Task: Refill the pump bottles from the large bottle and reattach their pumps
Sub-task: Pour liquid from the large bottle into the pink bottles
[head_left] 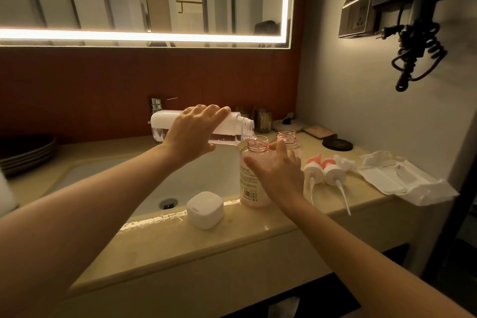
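Note:
My left hand point(195, 131) grips the large clear bottle point(165, 126), tipped on its side over the sink, its open neck at the mouth of the near pink pump bottle point(251, 183). Clear liquid runs from neck to mouth. My right hand point(277, 173) holds that pump bottle upright on the counter edge. A second open pink bottle point(287, 138) stands just behind it. Two white-and-pink pumps point(324, 169) lie on the counter to the right, tubes pointing toward me.
A white square cap point(205, 209) sits on the counter's front edge by the sink basin point(180, 178). White paper wrapping point(402, 178) lies at the far right. Dark plates point(25, 152) are stacked at the left, a tap point(157, 104) behind, a hairdryer point(413, 20) on the wall.

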